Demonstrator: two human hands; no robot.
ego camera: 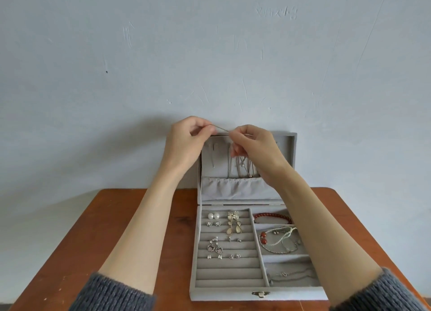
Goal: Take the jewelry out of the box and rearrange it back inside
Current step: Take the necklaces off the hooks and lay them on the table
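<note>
**At the lid's top edge: a fine chain stretched between two pinches**

Just above centre frame, the fingers of the left hand pinch one end of a thin chain, and the right hand pinches the other end, thumb against forefinger. The short run of chain between them is taut and sits right at the upper rim of the open lid. Below the right hand, more necklaces hang inside the lid above its gathered pocket.

The risk, as I read it: a link this fine could slip from either pinch and drop among the hanging strands, or snag them and tangle; a hard pull might tip the lid back.

Lower down, the jewelry box lies open on the tabletop, earrings in the left rows, a red bead bracelet upper right. The box sits near the tabletop's front edge. Bare wood at lower left offers laying-out room; both forearms flank the tray closely.
</note>
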